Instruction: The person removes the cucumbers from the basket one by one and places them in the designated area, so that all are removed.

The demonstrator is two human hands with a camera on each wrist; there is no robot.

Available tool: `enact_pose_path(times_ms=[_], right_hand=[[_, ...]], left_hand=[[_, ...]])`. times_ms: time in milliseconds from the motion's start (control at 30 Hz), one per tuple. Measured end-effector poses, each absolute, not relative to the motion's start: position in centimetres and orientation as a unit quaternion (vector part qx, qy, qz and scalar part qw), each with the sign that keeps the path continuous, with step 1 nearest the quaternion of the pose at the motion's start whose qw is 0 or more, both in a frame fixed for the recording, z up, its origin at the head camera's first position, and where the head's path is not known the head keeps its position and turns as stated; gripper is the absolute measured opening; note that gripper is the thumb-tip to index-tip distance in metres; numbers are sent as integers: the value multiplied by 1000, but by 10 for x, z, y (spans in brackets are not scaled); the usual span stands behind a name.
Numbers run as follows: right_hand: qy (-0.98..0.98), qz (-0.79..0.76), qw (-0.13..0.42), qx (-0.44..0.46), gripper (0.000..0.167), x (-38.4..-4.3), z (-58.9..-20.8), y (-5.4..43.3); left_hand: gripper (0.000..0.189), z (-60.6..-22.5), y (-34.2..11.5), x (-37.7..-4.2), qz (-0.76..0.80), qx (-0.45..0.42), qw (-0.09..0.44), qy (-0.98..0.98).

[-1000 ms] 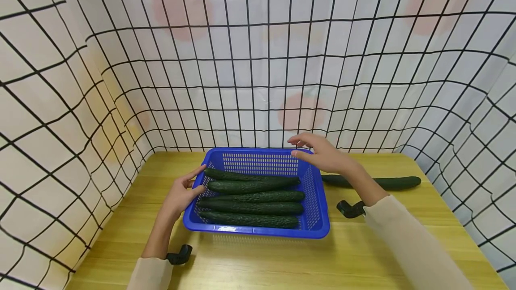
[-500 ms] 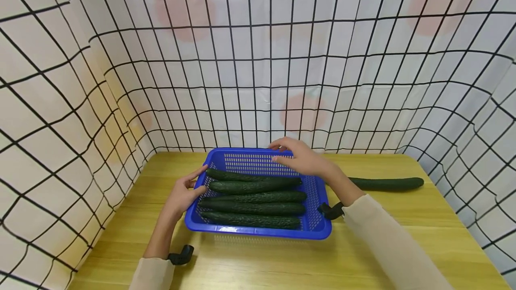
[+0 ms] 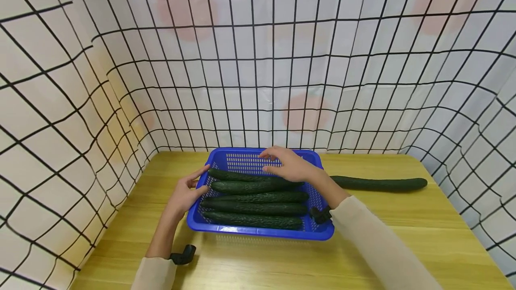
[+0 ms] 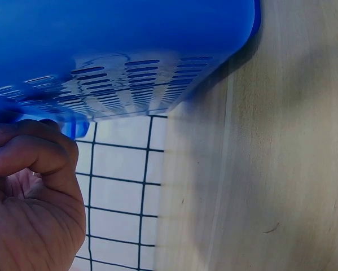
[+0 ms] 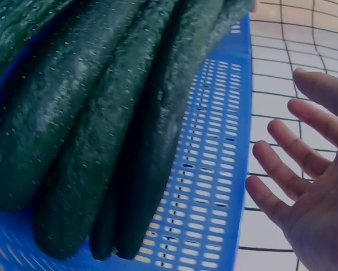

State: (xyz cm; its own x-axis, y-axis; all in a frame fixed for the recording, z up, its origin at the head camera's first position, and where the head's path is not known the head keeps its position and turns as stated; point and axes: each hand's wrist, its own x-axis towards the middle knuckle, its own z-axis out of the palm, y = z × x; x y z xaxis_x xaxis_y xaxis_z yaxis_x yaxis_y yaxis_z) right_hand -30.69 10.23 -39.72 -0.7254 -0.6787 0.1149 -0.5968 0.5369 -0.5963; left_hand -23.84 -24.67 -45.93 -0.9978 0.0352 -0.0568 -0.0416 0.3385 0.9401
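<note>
Several dark green cucumbers (image 3: 258,208) lie side by side, lengthwise, in a blue plastic basket (image 3: 258,232) with slotted walls. At the basket's left rim my left hand (image 3: 186,195) grips the edge, thumb on the rim; in the left wrist view its fingers (image 4: 42,149) are curled against the basket wall. My right hand (image 3: 288,164) hovers over the back of the basket, holding nothing. Its fingers are spread and relaxed beside the basket's slotted side (image 5: 211,147) in the right wrist view. The hand and forearm cover part of the rear cucumbers.
One more cucumber (image 3: 383,185) lies on the wooden table (image 3: 250,267), right of the basket and partly behind my right forearm. A black wire grid (image 3: 262,86) with a pale sheet behind it encloses the back and sides. Each wrist carries a black camera mount (image 3: 183,254).
My right hand has moved left from the basket's back right corner to over its back middle. The left hand stays at the left rim, and the cucumbers lie as before.
</note>
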Motion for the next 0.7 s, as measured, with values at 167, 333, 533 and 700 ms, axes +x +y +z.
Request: enact_pose_path(times_ms=[167,333,533,700], right_hand=[[880,-285,88,-370,47,-309,-405,99],[886,-261,95,-370,47,-310,-410,96],[887,-230,106,-386,49,-311,-418,90],[886,-229,124,-384,48,-312,-424,87]], left_hand=[[69,-459,-246,-239,579,-4,36,814],[69,-460,-245,-240,580,-3,36,814],[68,-460,-245,-239,578,-3,34,815],[69,-459,-247,-238,580,2,33,814]])
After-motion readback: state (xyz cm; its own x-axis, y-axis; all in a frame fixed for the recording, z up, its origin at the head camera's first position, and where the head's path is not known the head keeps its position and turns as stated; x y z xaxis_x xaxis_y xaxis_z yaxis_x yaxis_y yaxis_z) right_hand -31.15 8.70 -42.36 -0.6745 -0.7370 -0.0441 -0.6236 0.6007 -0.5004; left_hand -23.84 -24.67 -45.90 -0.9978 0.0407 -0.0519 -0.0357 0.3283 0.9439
